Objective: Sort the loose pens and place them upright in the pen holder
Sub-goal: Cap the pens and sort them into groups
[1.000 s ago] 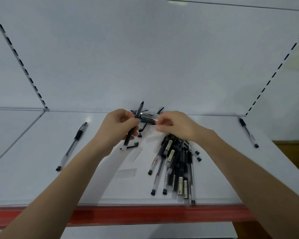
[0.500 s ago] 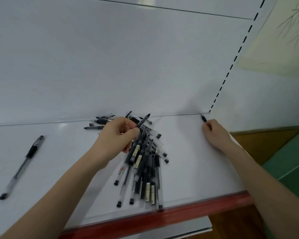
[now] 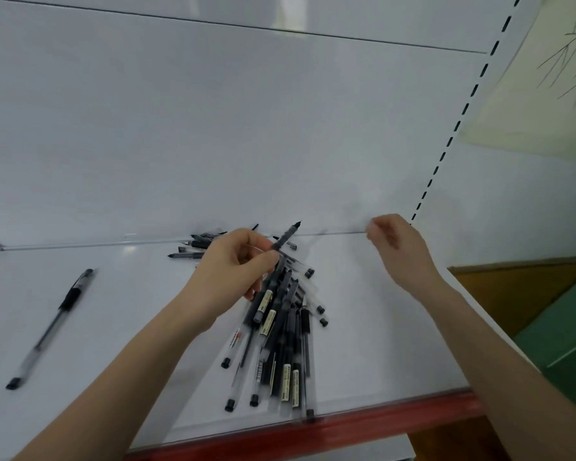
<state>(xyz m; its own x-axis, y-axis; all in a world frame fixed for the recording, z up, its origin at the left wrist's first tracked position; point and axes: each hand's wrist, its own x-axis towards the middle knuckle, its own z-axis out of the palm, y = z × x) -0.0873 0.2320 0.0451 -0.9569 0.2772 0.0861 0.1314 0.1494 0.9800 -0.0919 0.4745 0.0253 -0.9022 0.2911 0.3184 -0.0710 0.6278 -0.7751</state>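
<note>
**Pens Heaped on a White Shelf**

Where the red front edge (image 3: 313, 437) runs along the near side, a pile of pens (image 3: 280, 341) fans across the white shelf (image 3: 379, 327). One single pen (image 3: 52, 327) lies well apart at left. The left hand (image 3: 233, 271) pinches a black pen (image 3: 281, 241), tip pointing far. At far right the right hand (image 3: 399, 251) hovers loosely curled; whether it holds anything cannot be told.

A white shelf (image 3: 379, 344) with a red front edge (image 3: 313, 434) meets a white back panel (image 3: 246, 128). Far right, a slotted upright (image 3: 459, 118), yellowish paper (image 3: 546, 94), green floor (image 3: 566, 344).
</note>
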